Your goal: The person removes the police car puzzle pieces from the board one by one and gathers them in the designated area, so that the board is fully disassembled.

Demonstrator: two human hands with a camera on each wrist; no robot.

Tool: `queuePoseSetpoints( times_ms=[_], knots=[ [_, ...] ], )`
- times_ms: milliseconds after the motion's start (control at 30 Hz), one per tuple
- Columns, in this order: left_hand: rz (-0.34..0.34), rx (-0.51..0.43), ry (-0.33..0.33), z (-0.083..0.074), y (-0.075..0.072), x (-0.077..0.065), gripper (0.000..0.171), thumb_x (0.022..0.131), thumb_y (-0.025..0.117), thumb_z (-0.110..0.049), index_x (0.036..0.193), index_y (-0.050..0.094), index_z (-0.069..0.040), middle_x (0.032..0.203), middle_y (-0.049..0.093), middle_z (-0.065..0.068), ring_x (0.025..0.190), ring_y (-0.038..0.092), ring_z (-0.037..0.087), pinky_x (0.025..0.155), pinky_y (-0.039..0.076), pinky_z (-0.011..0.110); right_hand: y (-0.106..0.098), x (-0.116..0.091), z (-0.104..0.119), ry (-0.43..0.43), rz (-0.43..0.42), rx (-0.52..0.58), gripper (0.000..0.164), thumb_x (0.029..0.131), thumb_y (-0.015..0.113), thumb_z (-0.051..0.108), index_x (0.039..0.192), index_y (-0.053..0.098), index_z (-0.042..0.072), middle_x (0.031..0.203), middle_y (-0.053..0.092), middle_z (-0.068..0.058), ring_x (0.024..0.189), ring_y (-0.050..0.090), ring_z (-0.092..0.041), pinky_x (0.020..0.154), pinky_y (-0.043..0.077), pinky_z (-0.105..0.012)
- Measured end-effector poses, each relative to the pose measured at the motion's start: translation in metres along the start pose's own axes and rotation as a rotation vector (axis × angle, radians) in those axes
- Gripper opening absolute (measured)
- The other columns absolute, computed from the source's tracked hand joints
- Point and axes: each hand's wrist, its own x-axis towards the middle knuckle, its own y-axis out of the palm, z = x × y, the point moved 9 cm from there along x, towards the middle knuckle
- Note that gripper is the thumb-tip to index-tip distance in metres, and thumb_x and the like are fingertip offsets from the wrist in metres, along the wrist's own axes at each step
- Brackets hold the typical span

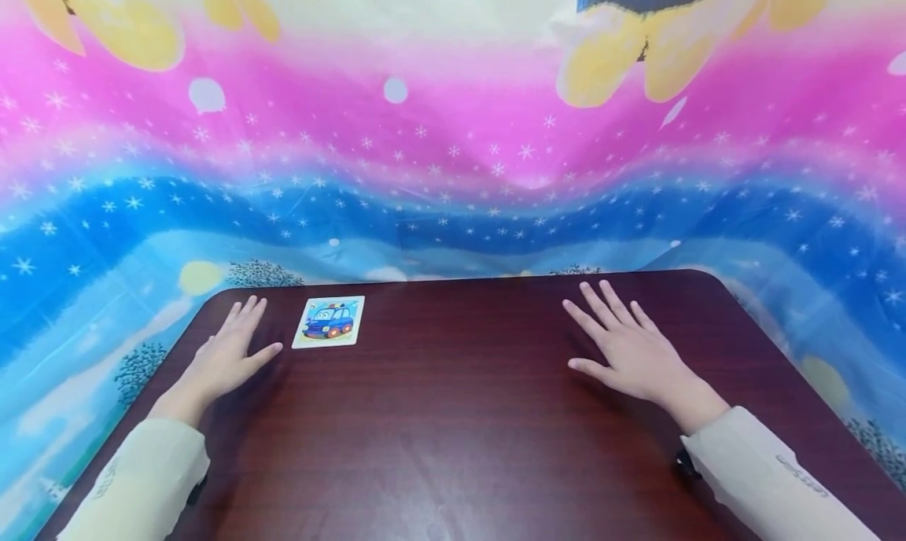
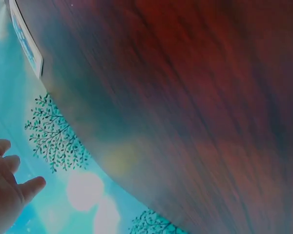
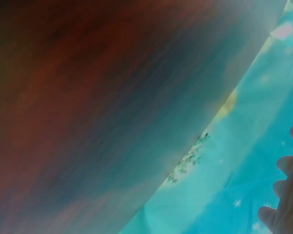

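A flat square picture puzzle or card (image 1: 329, 322) with a blue cartoon police car lies on the dark table, towards its far left. Just left of it my left hand (image 1: 225, 358) is held palm down, fingers spread and thumb pointing at the picture. Far to the right, my right hand (image 1: 630, 352) is also spread palm down, holding nothing. In the left wrist view the left hand (image 2: 7, 187) shows at the lower left, and the picture square (image 2: 27, 39) at the upper left. The right wrist view catches the fingers (image 3: 288, 165) of the right hand at its edge.
The dark reddish-brown wooden table (image 1: 439, 415) has rounded far corners. Behind and around it hangs a patterned cloth (image 1: 453, 148) in pink and blue, with snowflakes and yellow shapes. Light sleeves (image 1: 141, 474) cover both forearms, with something black under each cuff.
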Motion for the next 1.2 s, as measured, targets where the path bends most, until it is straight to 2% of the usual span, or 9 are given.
queuePoseSetpoints(
  times_ms=[267, 433, 533, 667, 867, 1200],
  knots=[
    [0.057, -0.037, -0.009, -0.003, 0.011, 0.023, 0.08, 0.1, 0.056, -0.041, 0.155, 0.021, 0.004, 0.16, 0.02, 0.031, 0.149, 0.009, 0.051, 0.105, 0.021, 0.081, 0.006, 0.028, 0.022, -0.039, 0.024, 0.018, 0.088, 0.092, 0.058, 0.06, 0.161, 0.013, 0.03, 0.169, 0.002, -0.006, 0.156, -0.001, -0.034, 0.12, 0.015, -0.067],
    [0.084, -0.068, -0.005, -0.008, 0.018, 0.033, 0.076, 0.1, 0.057, -0.037, 0.153, 0.025, 0.007, 0.156, 0.025, 0.034, 0.146, 0.015, 0.055, 0.113, 0.019, 0.074, 0.003, 0.046, 0.039, -0.078, 0.025, 0.018, 0.086, 0.092, 0.056, 0.062, 0.161, 0.016, 0.029, 0.169, 0.003, -0.005, 0.156, 0.001, -0.034, 0.12, 0.016, -0.065],
    [0.095, -0.085, 0.011, -0.009, 0.024, 0.037, 0.074, 0.099, 0.058, -0.034, 0.152, 0.027, 0.008, 0.154, 0.027, 0.036, 0.144, 0.018, 0.057, 0.114, 0.019, 0.071, 0.004, 0.056, 0.05, -0.098, 0.035, 0.028, 0.084, 0.093, 0.055, 0.061, 0.16, 0.018, 0.027, 0.169, 0.003, -0.005, 0.156, 0.002, -0.034, 0.121, 0.017, -0.064],
    [0.113, -0.086, 0.023, -0.009, 0.035, 0.04, 0.073, 0.099, 0.059, -0.033, 0.151, 0.03, 0.009, 0.152, 0.03, 0.038, 0.141, 0.027, 0.056, 0.113, 0.026, 0.069, 0.008, 0.066, 0.067, -0.125, 0.046, 0.053, 0.083, 0.094, 0.056, 0.059, 0.16, 0.02, 0.025, 0.169, 0.005, -0.005, 0.156, 0.003, -0.032, 0.122, 0.018, -0.063],
    [0.141, -0.075, 0.024, -0.008, 0.048, 0.046, 0.072, 0.098, 0.06, -0.032, 0.15, 0.032, 0.01, 0.152, 0.032, 0.037, 0.14, 0.031, 0.054, 0.113, 0.029, 0.067, 0.015, 0.081, 0.09, -0.16, 0.085, 0.072, 0.083, 0.095, 0.054, 0.059, 0.161, 0.016, 0.026, 0.169, 0.005, -0.004, 0.157, 0.002, -0.03, 0.123, 0.017, -0.061],
    [0.143, -0.031, 0.064, -0.018, 0.052, 0.053, 0.065, 0.097, 0.062, -0.032, 0.145, 0.043, 0.008, 0.15, 0.036, 0.036, 0.138, 0.035, 0.054, 0.111, 0.032, 0.067, 0.023, 0.108, 0.108, -0.175, 0.172, 0.111, 0.081, 0.096, 0.053, 0.058, 0.161, 0.015, 0.027, 0.169, 0.002, -0.002, 0.157, -0.002, -0.027, 0.124, 0.015, -0.06]
  ],
)
